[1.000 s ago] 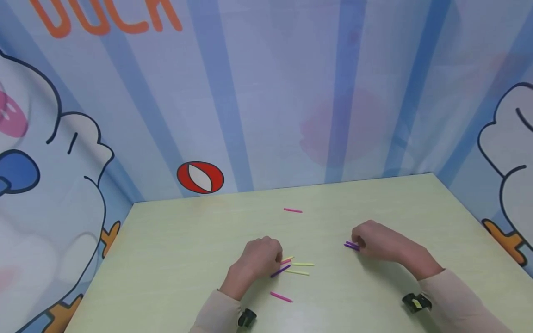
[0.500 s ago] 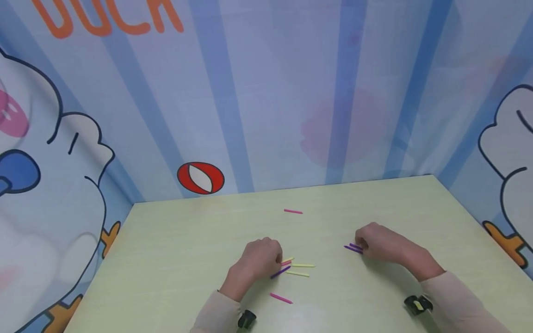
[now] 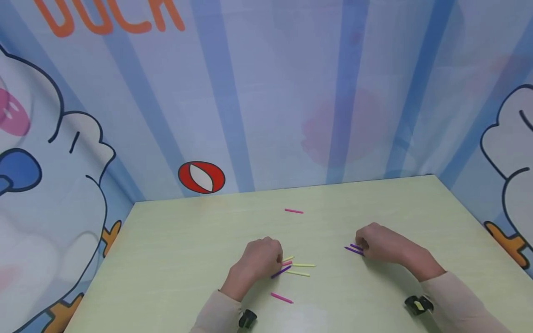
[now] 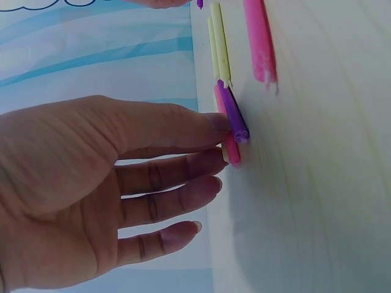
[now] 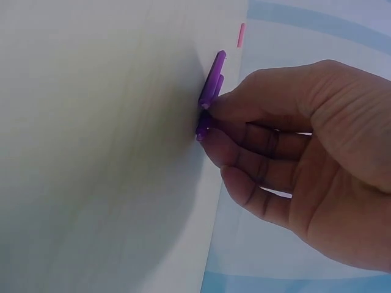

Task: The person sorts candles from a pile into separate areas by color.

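Note:
My left hand (image 3: 259, 260) reaches down to a small bunch of thin, candle-like sticks on the table. Its thumb and index finger pinch a pink stick (image 4: 233, 154), while the other fingers stay loosely extended. A purple stick (image 4: 234, 116) lies slantwise against the pink one, close to the thumb. Yellow sticks (image 3: 304, 265) lie just right of the fingertips. Farther right, my right hand (image 3: 380, 243) pinches one purple stick (image 5: 202, 130) near the table top. Alongside it lies a second purple stick (image 5: 212, 79); whether the fingers touch that one too is partly hidden.
One pink stick (image 3: 294, 211) lies alone toward the back of the pale table (image 3: 187, 240). Another pink stick (image 3: 281, 298) is nearer the front. A printed fabric backdrop (image 3: 275, 101) rises at the table's back and both sides.
My right hand has shifted slightly right, drawing one purple stick along so that the pair's ends are offset. My left hand and the sticks near it stay in place.

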Action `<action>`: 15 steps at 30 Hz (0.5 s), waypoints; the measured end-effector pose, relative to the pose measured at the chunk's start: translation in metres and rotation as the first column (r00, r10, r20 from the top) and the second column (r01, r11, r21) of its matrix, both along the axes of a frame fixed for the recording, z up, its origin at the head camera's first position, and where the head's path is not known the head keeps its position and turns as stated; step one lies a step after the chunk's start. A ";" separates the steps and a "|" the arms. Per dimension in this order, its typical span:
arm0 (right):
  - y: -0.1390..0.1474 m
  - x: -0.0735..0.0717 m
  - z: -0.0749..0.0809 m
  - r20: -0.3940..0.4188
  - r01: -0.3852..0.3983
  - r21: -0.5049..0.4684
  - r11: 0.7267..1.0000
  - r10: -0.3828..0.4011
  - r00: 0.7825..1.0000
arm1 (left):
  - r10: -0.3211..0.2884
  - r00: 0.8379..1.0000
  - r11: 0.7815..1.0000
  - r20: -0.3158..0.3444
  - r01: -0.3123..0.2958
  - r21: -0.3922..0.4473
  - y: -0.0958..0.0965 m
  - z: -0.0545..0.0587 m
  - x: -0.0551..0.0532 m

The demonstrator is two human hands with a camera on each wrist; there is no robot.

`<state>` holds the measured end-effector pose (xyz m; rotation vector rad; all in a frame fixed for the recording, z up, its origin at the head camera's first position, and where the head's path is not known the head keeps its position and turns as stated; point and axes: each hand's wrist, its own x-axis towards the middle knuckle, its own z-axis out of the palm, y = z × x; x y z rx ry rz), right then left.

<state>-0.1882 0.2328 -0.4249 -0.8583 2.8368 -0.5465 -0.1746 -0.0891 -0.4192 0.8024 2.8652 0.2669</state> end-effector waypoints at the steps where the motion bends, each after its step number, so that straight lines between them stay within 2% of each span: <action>1: 0.000 0.000 0.000 0.000 0.000 -0.001 1.000 0.000 1.000 | -0.001 1.000 1.000 -0.003 0.001 -0.002 0.000 0.000 0.000; 8: -0.001 0.000 0.001 -0.005 0.000 0.006 1.000 0.000 1.000 | -0.009 1.000 1.000 -0.019 0.008 -0.022 0.001 -0.001 0.000; 15: -0.005 0.001 0.005 -0.024 -0.003 0.003 1.000 0.003 1.000 | 0.002 1.000 0.999 0.000 -0.002 -0.033 0.001 -0.002 0.000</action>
